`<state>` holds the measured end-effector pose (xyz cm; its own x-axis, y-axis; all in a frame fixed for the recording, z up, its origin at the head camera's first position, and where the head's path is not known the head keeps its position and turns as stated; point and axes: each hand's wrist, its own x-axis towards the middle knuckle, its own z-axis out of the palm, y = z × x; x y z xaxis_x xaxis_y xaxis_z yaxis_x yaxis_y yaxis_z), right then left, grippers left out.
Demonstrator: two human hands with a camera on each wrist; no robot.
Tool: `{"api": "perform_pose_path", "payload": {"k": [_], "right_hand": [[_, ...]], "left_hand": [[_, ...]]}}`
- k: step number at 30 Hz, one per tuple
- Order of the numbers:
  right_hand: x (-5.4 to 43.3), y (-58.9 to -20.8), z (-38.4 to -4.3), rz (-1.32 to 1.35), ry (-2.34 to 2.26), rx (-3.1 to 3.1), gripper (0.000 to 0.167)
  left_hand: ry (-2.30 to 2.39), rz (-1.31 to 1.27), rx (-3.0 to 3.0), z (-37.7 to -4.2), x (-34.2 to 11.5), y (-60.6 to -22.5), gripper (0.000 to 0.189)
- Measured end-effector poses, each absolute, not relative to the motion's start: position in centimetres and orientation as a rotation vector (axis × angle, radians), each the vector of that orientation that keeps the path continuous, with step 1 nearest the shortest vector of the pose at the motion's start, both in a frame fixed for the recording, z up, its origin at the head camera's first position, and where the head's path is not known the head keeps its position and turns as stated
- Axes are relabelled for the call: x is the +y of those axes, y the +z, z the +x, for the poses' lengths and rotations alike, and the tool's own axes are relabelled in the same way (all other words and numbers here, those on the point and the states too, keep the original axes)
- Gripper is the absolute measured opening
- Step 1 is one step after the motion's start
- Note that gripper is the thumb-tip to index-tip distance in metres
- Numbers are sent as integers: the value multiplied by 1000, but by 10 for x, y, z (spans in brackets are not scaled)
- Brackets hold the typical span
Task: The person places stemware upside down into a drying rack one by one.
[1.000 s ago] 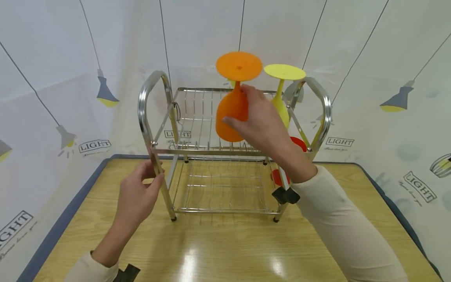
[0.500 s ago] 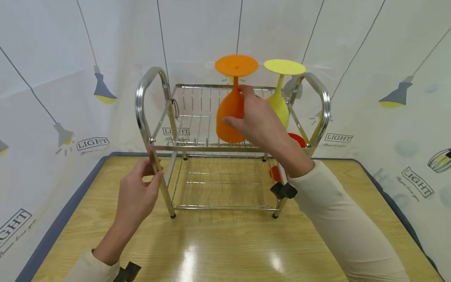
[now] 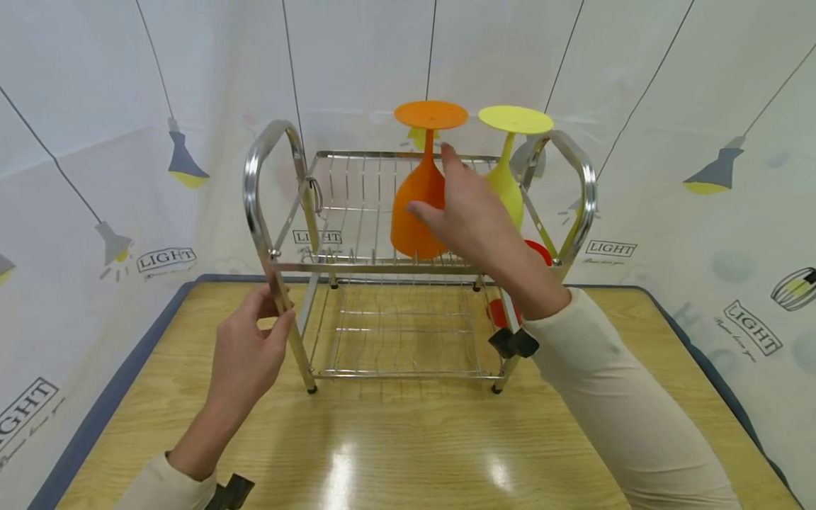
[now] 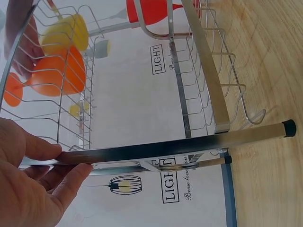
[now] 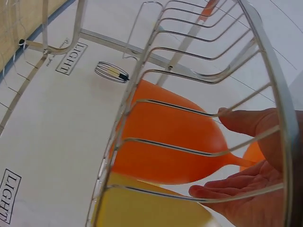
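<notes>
An orange goblet (image 3: 417, 205) stands upside down on the upper tier of a metal dish rack (image 3: 382, 269), its round foot uppermost. Just right of the goblet is my right hand (image 3: 478, 205), thumb and fingers spread apart beside the bowl. The right wrist view shows gaps between those fingers and the orange bowl (image 5: 175, 137). A yellow goblet (image 3: 506, 188), also inverted, stands behind and right of my hand, which partly hides it. At the rack's front left post, my left hand (image 3: 251, 343) pinches the metal; in the left wrist view its thumb and fingertips (image 4: 75, 177) close round the post.
Red pieces (image 3: 506, 312) show at the rack's right side, mostly hidden by my right forearm. The lower wire tier (image 3: 408, 329) sits close above the wooden table (image 3: 395, 446). Curved metal handles (image 3: 255, 177) rise at both ends of the rack. A printed white sheet hangs behind.
My right hand has let go of the orange goblet, its fingers now drawn slightly right and apart from it. The goblet stays inverted on the upper tier. My left hand keeps its hold.
</notes>
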<state>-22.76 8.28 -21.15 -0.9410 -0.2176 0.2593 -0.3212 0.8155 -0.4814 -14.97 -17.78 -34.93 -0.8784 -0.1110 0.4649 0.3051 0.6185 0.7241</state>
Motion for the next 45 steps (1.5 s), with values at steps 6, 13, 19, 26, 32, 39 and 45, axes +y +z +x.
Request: {"api": "perform_pose_path", "payload": {"k": [6,13,19,26,32,39,45], "right_hand": [[91,-199,-208,393,789,-2771,83],[98,-197,-182,474,807,-2655,76],[111,-205,-153,618,991,-2354,51],[131,-228,-119,684,1188,-2203,33],[143,-249,-108,745,1279,-2209,28],[161,-282,-110,739,1301,-2312,22],[179,-302,-113,656,1271,-2504,11]], "left_hand": [[-1175,-174,-2364,-152,-177,-352,26],[-1136,-173,-2374,-152,-179,-353,27],[-1135,-156,-2402,-150,-179,-353,27],[-1155,-132,-2433,-148,-175,-353,27],[-1125,-120,-2436,-151,-176,-349,29],[-1118,-135,-2452,-153,-175,-350,30],[-1098,-154,-2473,-151,-175,-351,31]]}}
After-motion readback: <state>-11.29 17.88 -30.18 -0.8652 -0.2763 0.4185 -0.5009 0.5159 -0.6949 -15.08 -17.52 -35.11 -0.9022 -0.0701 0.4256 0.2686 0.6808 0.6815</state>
